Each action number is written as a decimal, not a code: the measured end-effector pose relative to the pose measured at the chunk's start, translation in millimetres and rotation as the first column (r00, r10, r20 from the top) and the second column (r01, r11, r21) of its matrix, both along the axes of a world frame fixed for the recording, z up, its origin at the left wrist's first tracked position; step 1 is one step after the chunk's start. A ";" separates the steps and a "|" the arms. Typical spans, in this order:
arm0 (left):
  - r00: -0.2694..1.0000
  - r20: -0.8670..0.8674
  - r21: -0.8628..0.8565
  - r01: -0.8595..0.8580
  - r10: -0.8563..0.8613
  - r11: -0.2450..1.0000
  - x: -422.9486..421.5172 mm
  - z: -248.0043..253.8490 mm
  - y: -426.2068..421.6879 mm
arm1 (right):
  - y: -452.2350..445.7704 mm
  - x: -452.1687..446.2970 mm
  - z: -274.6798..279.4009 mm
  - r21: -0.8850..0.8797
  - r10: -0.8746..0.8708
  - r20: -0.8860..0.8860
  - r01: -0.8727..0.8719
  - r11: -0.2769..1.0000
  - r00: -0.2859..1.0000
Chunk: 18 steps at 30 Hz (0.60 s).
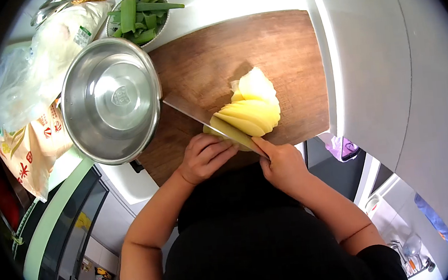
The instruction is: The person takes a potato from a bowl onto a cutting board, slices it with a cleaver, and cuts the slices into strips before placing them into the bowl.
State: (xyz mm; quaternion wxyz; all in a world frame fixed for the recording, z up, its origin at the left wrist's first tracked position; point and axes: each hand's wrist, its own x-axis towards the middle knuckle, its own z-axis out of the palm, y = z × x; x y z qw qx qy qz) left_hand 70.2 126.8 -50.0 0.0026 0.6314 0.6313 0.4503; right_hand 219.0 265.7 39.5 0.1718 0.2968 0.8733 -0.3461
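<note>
In the head view my right hand [285, 166] is closed around the handle of a kitchen knife [190, 110]. The broad blade slants up and left across a peeled yellow potato [208, 130]. My left hand [208, 155] presses on that potato with bent fingers, close beside the blade; fingers and knife hide most of the uncut piece. Thin potato slices [251, 115] lie fanned and overlapping on the far side of the blade. They rest on a wooden cutting board [284, 38].
A large steel basin [83, 99] stands left of the board, slightly over its edge. Behind it is a bowl of cut green leaves [129, 14]. Plastic bags [46, 59] and a printed sack [28, 157] crowd the far left. A white wall [365, 47] borders the right.
</note>
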 end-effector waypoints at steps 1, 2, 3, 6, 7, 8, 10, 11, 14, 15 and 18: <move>1.000 -0.006 -0.004 -0.007 0.007 1.000 -1.1 1.0 0.3 | -0.3 -2.2 -4.0 0.005 -0.011 -0.045 0.011 1.000 0.999; 1.000 -0.003 -0.015 -0.001 0.001 1.000 -0.9 2.6 -0.2 | -2.2 -3.1 -3.0 -0.003 -0.010 -0.045 0.010 1.000 0.999; 1.000 0.001 -0.022 0.004 -0.004 1.000 -0.7 4.1 -0.1 | -2.8 -4.6 0.0 -0.006 -0.022 -0.007 0.022 1.000 1.000; 1.000 0.007 -0.021 0.009 -0.009 1.000 -1.0 1.8 -0.5 | 1.3 -1.6 -1.9 -0.037 -0.052 -0.029 0.051 0.998 0.998; 1.000 0.003 -0.020 0.006 -0.006 1.000 -1.9 2.0 -1.7 | 3.3 0.1 -2.4 -0.073 -0.078 -0.080 0.072 0.995 0.994; 1.000 0.009 -0.024 0.019 -0.019 1.000 -3.0 2.2 -2.8 | 5.1 1.2 0.2 -0.072 -0.074 -0.084 0.068 0.995 0.994; 1.000 0.016 -0.029 0.025 -0.024 0.999 -3.6 5.1 -2.9 | 7.6 3.3 12.2 -0.197 -0.191 -0.070 0.174 0.965 0.979; 1.000 -0.017 -0.041 -0.007 0.006 0.999 -2.4 7.4 -3.4 | 8.7 4.9 19.4 -0.199 -0.186 -0.068 0.169 0.965 0.980; 0.997 -0.057 -0.012 -0.052 0.051 0.999 -0.2 5.1 -3.0 | 8.0 13.4 38.1 -0.161 -0.143 -0.077 0.129 0.978 0.987; 0.995 -0.068 0.027 -0.067 0.069 0.997 0.3 1.7 -3.1 | 6.3 17.0 41.9 -0.142 -0.112 -0.105 0.097 0.985 0.988; 0.999 0.023 -0.203 -0.025 0.030 0.979 12.2 -24.7 -23.6 | 3.1 22.7 47.9 -0.091 -0.048 -0.153 0.034 0.995 0.987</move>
